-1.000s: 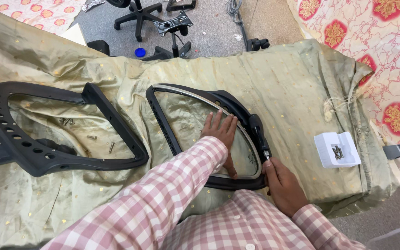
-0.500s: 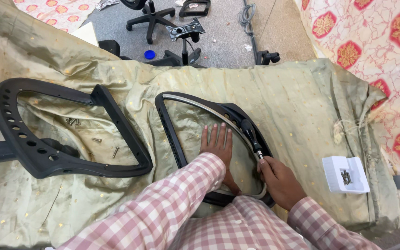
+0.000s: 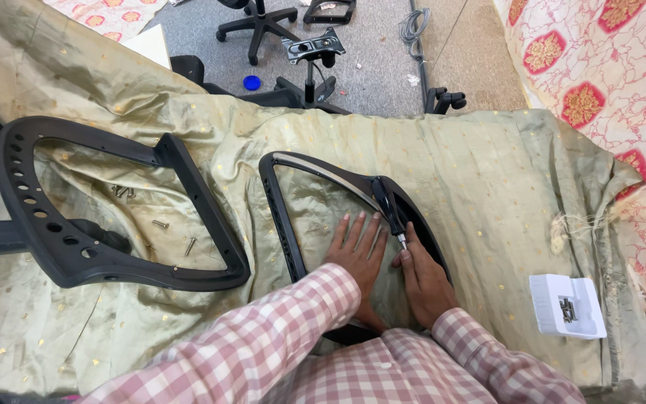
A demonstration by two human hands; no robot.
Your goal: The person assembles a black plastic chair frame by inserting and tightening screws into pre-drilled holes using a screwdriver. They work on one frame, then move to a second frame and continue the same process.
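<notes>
Both hands rest on the smaller black chair frame [image 3: 323,202]: left hand [image 3: 357,251] flat, right hand [image 3: 424,280] gripping a screwdriver [image 3: 389,212] at its rim; loose screws [image 3: 160,224] lie left of it, so fastening looks unfinished.

Two bare hands, left hand [image 3: 357,251] and right hand [image 3: 422,278], long sleeves [image 3: 278,344] in pink-and-white check, buttoned cuffs at the wrists, filling the lower centre of the frame

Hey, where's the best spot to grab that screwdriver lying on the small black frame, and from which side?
Grip the screwdriver by its black handle, coming from above: the handle points away from the person, while the thin metal tip sits under the right hand.
</notes>
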